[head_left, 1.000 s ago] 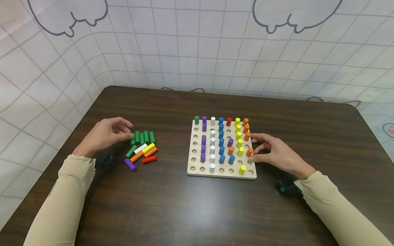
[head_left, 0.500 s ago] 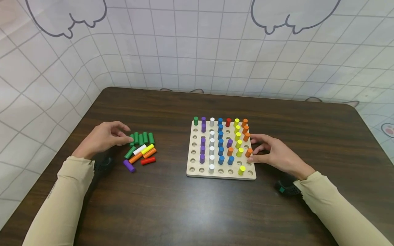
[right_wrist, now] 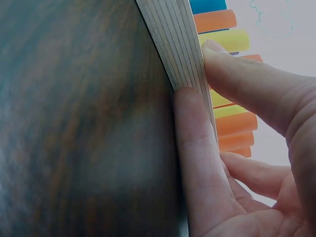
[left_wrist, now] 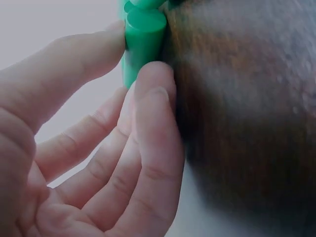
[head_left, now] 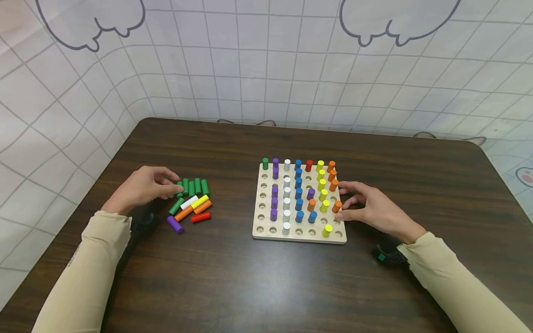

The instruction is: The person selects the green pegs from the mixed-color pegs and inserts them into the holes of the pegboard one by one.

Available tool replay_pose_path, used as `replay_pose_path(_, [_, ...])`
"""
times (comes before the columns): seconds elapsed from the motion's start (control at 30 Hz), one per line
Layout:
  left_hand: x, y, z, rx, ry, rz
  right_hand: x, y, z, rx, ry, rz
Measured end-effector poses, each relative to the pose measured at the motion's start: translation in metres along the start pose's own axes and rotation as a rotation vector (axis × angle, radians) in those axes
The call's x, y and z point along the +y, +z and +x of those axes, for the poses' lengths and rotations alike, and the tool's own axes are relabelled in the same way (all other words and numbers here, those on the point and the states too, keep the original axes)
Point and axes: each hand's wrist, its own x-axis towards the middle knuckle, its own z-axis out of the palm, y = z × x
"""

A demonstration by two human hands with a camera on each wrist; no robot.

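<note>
At the left, my left hand pinches the leftmost green peg of a group lying on the table. In the left wrist view, the thumb and index finger of this hand are on either side of the upright-looking green peg. A wooden pegboard holds pegs in several colours, with some holes bare. My right hand grips its right edge. Seen from the right wrist, the thumb is on the board's top face and the index finger lies along its layered side.
Beside the left hand lie more green pegs, a white peg, a yellow peg, two orange ones, a red peg and a purple peg. The dark table meets a grid-patterned cloth behind.
My left hand has lowered slightly onto the leftmost green peg, its fingers closing round it. My right hand keeps its place at the board, and the pegs on the board are unchanged.
</note>
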Motion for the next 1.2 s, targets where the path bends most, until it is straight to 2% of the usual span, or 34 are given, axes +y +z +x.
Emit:
replay_pose_path(0.63, [-0.0032, -0.0079, -0.0047, -0.019, -0.072, 0.027, -0.0002, 0.0002, -0.0002, -0.001, -0.019, 0.02])
replay_pose_path(0.73, [-0.0042, -0.0087, -0.0047, -0.027, -0.071, 0.004, -0.0001, 0.0, -0.0001, -0.001, -0.022, 0.022])
replay_pose_path(1.2, [0.0033, -0.0042, -0.0043, 0.01, -0.099, 0.039, -0.0001, 0.0001, 0.0, -0.001, -0.021, 0.022])
